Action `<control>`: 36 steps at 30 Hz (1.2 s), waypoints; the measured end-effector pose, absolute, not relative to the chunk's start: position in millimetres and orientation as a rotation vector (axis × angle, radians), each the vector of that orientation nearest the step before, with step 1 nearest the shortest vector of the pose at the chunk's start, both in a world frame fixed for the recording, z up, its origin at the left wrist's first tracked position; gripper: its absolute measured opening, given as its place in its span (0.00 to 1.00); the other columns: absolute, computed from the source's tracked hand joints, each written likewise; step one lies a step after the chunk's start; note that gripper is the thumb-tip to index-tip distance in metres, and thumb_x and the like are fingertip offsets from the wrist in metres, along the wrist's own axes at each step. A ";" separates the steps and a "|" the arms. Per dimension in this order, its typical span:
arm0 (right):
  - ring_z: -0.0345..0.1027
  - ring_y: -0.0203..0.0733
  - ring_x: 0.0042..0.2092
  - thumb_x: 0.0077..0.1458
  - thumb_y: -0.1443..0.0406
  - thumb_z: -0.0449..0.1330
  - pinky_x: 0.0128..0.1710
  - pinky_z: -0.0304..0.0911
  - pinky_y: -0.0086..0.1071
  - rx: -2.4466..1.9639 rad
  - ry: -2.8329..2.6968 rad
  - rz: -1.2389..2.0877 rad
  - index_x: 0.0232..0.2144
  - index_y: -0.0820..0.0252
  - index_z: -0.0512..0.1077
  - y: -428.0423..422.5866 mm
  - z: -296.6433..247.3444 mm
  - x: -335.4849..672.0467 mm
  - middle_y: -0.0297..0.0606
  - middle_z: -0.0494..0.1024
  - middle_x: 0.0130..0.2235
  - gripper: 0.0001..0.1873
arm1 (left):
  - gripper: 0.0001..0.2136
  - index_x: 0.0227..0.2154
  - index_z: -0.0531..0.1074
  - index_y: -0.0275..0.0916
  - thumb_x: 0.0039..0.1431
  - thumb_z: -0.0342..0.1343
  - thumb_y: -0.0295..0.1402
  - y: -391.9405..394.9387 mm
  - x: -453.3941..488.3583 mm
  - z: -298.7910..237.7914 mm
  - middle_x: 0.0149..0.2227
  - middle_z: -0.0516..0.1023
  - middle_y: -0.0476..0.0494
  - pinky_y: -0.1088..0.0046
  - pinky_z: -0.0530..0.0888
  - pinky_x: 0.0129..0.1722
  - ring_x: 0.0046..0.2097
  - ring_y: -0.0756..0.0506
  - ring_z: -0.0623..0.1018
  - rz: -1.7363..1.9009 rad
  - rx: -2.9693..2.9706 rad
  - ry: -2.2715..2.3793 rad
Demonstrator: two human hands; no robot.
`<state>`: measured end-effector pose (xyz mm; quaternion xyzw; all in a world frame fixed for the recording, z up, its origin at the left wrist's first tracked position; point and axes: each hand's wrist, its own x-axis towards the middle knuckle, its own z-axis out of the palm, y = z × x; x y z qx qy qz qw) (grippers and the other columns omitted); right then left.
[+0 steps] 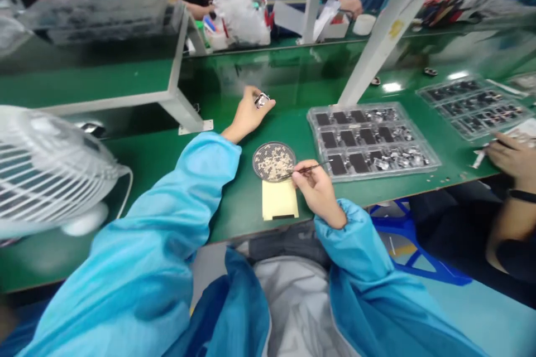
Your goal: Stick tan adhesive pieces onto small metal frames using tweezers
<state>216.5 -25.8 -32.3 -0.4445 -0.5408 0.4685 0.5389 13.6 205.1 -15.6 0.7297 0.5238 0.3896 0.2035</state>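
Observation:
My left hand (248, 114) reaches forward over the green bench and pinches a small shiny metal part (262, 100) between its fingertips. My right hand (316, 188) grips thin tweezers (310, 168) that point right, toward a clear tray (372, 139) of dark compartments and metal pieces. Between my hands lies a round dark dish (273, 161) filled with several tiny pale parts. A yellow pad (280, 201) lies just below the dish, near the bench's front edge.
A white fan (46, 170) stands at the left. A grey shelf (104, 81) with a bracket foot sits behind my left hand. A white post (383, 33) rises behind the tray. More clear trays (473, 105) lie at right, where another person's hand (511, 155) works.

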 end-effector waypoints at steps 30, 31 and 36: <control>0.74 0.36 0.34 0.60 0.60 0.72 0.37 0.69 0.30 -0.835 -1.880 1.151 0.37 0.59 0.77 -36.5 -11.4 222.7 0.35 0.80 0.34 0.10 | 0.15 0.41 0.76 0.34 0.53 0.71 0.30 7.8 -7.2 -4.5 0.35 0.83 0.42 0.76 0.81 0.29 0.31 0.49 0.83 0.908 1.343 0.961; 0.74 0.36 0.35 0.60 0.60 0.72 0.37 0.70 0.31 -0.832 -1.871 1.168 0.37 0.59 0.78 -37.3 -11.6 223.1 0.35 0.80 0.34 0.10 | 0.13 0.41 0.76 0.34 0.53 0.70 0.29 7.2 -6.5 -4.2 0.34 0.83 0.42 0.77 0.80 0.28 0.30 0.49 0.82 0.912 1.330 0.974; 0.77 0.39 0.35 0.65 0.62 0.67 0.33 0.73 0.32 -0.692 -1.584 1.195 0.40 0.58 0.76 -43.3 -14.7 221.4 0.39 0.82 0.37 0.06 | 0.11 0.41 0.75 0.34 0.55 0.67 0.27 -0.2 -3.0 -1.1 0.31 0.82 0.44 0.82 0.71 0.19 0.27 0.49 0.82 0.924 1.256 1.029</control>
